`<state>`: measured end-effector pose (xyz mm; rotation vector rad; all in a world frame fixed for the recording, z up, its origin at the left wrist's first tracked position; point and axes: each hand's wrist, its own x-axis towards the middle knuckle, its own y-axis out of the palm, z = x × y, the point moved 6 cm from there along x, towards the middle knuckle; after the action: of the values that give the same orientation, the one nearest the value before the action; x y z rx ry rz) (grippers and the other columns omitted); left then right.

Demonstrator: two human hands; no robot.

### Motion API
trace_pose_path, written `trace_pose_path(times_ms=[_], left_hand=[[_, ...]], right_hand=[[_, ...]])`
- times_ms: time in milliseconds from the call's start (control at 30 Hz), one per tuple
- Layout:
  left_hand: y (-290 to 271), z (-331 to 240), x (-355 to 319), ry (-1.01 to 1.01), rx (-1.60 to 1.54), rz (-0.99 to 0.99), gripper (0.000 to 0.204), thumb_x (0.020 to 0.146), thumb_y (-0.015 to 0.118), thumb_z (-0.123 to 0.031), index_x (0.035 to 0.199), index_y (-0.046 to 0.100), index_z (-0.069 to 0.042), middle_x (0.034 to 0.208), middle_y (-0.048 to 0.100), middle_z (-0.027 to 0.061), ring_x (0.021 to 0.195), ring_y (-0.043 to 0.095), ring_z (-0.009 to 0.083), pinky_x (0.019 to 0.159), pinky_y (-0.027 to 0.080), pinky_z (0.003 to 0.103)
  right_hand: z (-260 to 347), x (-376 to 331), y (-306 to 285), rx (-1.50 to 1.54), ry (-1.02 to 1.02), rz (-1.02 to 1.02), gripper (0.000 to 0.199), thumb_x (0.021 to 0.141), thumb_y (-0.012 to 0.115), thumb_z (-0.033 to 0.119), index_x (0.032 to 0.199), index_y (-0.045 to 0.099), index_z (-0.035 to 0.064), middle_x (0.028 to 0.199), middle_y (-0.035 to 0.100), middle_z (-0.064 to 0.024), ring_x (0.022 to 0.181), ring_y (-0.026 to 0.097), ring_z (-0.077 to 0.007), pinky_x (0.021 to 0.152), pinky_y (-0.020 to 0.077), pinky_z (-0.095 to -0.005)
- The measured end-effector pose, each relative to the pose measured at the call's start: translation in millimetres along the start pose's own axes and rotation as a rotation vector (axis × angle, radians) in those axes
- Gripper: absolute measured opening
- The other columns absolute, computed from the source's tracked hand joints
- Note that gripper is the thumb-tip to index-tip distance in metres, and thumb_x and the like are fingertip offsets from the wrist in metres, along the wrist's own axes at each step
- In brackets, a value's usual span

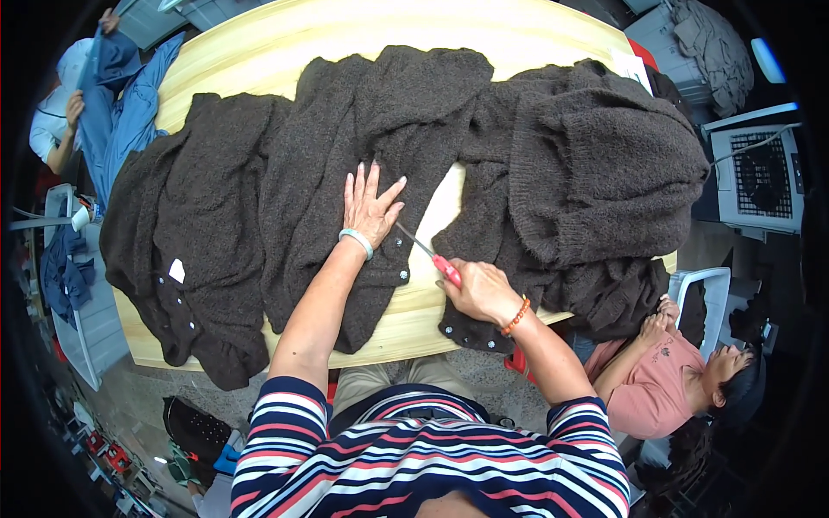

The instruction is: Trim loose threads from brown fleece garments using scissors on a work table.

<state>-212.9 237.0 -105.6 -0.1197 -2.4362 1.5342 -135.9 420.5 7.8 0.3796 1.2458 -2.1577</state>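
Observation:
Dark brown knit cardigans lie across the table. My left hand [370, 214] presses flat on the middle cardigan [324, 129], fingers spread, near its edge with shiny buttons. In my right hand [482, 292] is a slim pair of scissors [448, 270] with a red-pink handle. Their narrow metal blades look closed and point up and left, the tip close beside my left thumb. My right fingers wrap the handle and partly hide it. Below that hand lies another buttoned knit edge [471, 335].
On the wooden table [250, 47], a folded brown knit pile [604, 164] sits right and another cardigan [207, 181] left. A person in pink [648, 380] is close at the right edge. Another person [65, 121] handles blue cloth at far left. Grey bins [95, 328] flank the table.

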Motion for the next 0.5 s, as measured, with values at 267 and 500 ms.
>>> trace_pose_path(times_ms=[267,500], left_hand=[[1.8,-3.8,1.5,0.020,-0.001,0.001,0.056,0.083,0.069,-0.029,0.136,0.052,-0.032,0.152,0.027,0.0207,0.142,0.020,0.0407,0.117,0.012,0.052],[-4.1,-2.0,-0.4,0.032,0.030,-0.021,0.055,0.084,0.068,-0.030,0.136,0.052,-0.032,0.152,0.026,0.0204,0.142,0.020,0.0406,0.117,0.012,0.053]], right_hand=[[-1.3,24.1,-13.9,-0.035,-0.017,-0.084,0.027,0.088,0.056,0.026,0.100,0.062,0.0025,0.083,0.066,-0.0256,0.086,0.065,-0.0425,0.079,0.0510,-0.0508],[-3.4,3.3,-4.8,0.064,-0.013,-0.044,0.030,0.088,0.059,0.030,0.102,0.062,0.0027,0.086,0.066,-0.0258,0.089,0.065,-0.0425,0.083,0.0498,-0.0501]])
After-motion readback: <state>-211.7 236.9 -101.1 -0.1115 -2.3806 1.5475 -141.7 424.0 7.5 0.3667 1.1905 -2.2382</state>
